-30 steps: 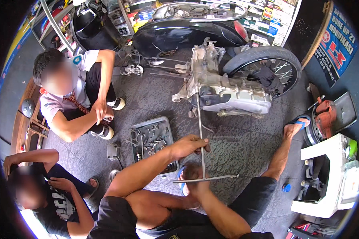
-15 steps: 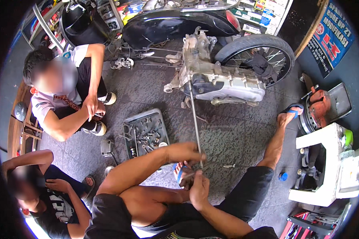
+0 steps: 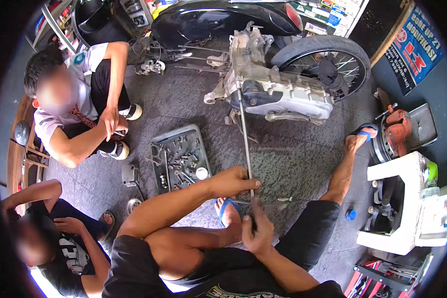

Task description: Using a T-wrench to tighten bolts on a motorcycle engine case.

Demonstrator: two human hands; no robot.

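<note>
A long T-handle wrench (image 3: 246, 136) reaches from a metal engine case (image 3: 283, 97) toward me, its far end against a bolt spot on the case. My left hand (image 3: 231, 183) is closed round the shaft near its lower end, thumb stretched across it. The thin crossbar near there is smeared. Just below it is my right hand (image 3: 258, 231), thumb up and fingers blurred by motion; whether it touches the handle is unclear. Dark smudges show on its fingers.
A grey tray (image 3: 203, 144) of bolts and small parts lies left of the wrench. Beyond the engine stand a spoked wheel (image 3: 357, 59) and black bodywork (image 3: 198, 30). Two people (image 3: 69, 119) sit at left. A white plastic stand (image 3: 412, 174) and a blue cap (image 3: 351, 214) are at right.
My left hand has shifted slightly up the shaft and closed round it. My right hand has dropped down and right, away from the wrench's lower end.
</note>
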